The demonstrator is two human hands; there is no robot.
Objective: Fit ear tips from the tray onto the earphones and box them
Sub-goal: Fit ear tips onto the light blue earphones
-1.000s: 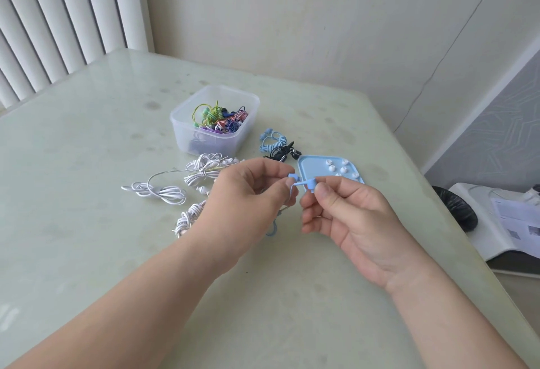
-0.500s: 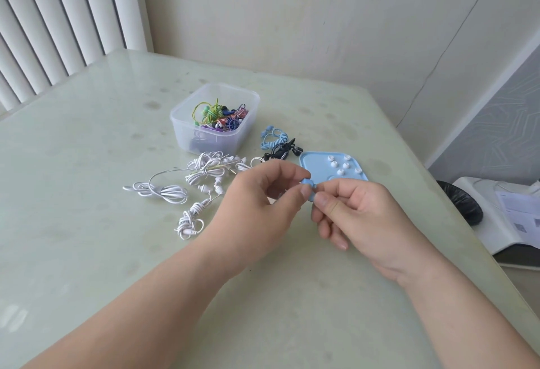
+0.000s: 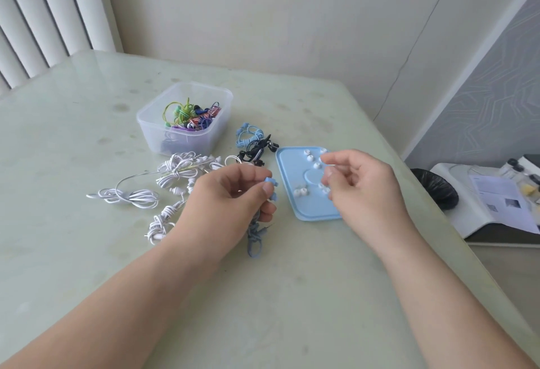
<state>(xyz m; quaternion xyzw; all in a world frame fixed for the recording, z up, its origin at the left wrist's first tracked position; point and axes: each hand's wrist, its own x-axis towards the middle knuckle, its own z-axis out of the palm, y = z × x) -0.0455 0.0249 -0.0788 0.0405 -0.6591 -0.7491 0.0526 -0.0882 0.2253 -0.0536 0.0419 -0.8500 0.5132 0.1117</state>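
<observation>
Earphones (image 3: 270, 186) gripped in left hand (image 3: 228, 202), beside tray (image 3: 304, 208)

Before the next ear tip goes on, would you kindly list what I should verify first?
1. Blue earphones gripped in left hand: ok.
2. Buds showing past the fingertips: ok.
3. Ear tips available on tray: ok.
4. Right hand above tray: ok.
5. Tip already pinched in right hand: cannot tell.
6. Box open-topped and beside the work: ok.
</observation>
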